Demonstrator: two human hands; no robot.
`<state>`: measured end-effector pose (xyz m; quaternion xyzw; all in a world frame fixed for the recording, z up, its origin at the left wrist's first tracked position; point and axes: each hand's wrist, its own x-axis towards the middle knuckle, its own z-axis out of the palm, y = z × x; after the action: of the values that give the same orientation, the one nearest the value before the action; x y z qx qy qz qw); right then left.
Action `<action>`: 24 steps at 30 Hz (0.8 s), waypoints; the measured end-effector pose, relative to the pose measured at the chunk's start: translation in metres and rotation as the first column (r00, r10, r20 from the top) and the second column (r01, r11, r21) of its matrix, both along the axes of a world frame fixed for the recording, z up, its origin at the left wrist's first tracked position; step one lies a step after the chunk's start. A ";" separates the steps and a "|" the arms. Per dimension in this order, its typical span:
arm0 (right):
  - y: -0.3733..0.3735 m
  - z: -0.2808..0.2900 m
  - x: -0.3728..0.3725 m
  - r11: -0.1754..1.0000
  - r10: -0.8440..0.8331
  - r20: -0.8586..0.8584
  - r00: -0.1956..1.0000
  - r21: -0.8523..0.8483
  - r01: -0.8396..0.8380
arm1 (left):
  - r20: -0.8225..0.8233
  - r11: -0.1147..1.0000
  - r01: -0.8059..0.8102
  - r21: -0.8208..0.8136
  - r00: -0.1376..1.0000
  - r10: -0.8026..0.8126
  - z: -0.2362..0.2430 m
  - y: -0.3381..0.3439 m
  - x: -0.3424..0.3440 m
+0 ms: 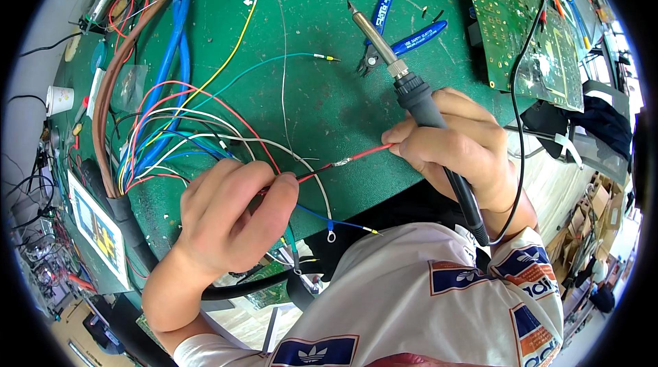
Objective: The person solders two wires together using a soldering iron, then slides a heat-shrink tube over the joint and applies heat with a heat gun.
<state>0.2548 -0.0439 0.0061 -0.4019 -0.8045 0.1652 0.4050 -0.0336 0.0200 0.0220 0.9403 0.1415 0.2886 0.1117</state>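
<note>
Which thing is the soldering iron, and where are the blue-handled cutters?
Soldering iron point(417, 98): head view, on its dark ridged collar.
Blue-handled cutters point(417, 39): head view, on the lower handle.

Soldering iron point(416, 95) left of circuit board point(510, 14)

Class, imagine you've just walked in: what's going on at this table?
The left hand pinches a red wire to one side of its bare silvery stretch; the right hand pinches the other side while also holding a soldering iron. The iron's tip points away, clear of the wire. Blue-handled cutters lie on the green table.
</note>
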 end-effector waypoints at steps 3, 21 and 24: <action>0.000 0.006 -0.001 1.000 -0.006 0.044 0.999 -0.005 0.006 | 0.025 0.999 -0.005 0.040 1.000 0.004 0.001 0.000 0.000; 0.001 0.001 -0.002 0.999 0.029 -0.021 0.999 -0.038 -0.029 | -0.018 0.919 -0.117 -0.376 0.993 0.119 0.011 -0.006 0.007; 0.001 0.003 -0.003 0.998 0.036 -0.023 0.999 -0.054 -0.037 | -0.086 0.750 -0.175 -0.637 0.984 0.157 0.023 -0.006 0.008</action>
<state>0.2517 -0.0433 0.0096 -0.3963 -0.8023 0.1988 0.3996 -0.0261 0.0135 0.0450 0.8327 0.3160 0.2190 0.3985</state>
